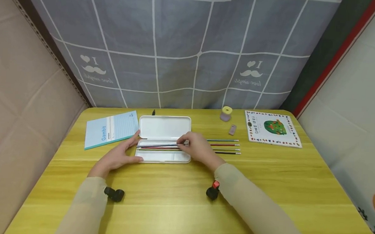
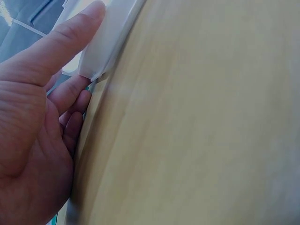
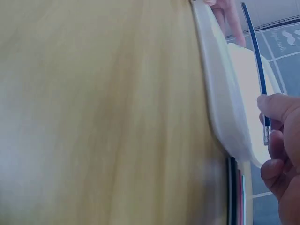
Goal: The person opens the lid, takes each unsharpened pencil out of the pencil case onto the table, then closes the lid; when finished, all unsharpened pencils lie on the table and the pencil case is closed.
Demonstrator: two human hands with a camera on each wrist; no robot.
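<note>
The right forearm reaches in diagonally, its hand (image 1: 201, 148) palm-down over the open white pencil case (image 1: 156, 157), thumb and fingers pinching a dark pencil (image 3: 257, 58) near its eraser end. That pencil lies lengthwise above the base, over other pencils inside. The left hand (image 1: 120, 156) brackets the case's left end, fingers extended, thumb laid on the near corner. More pencils (image 1: 231, 153) rest on the worktop (image 1: 170, 201) right of the case.
</note>
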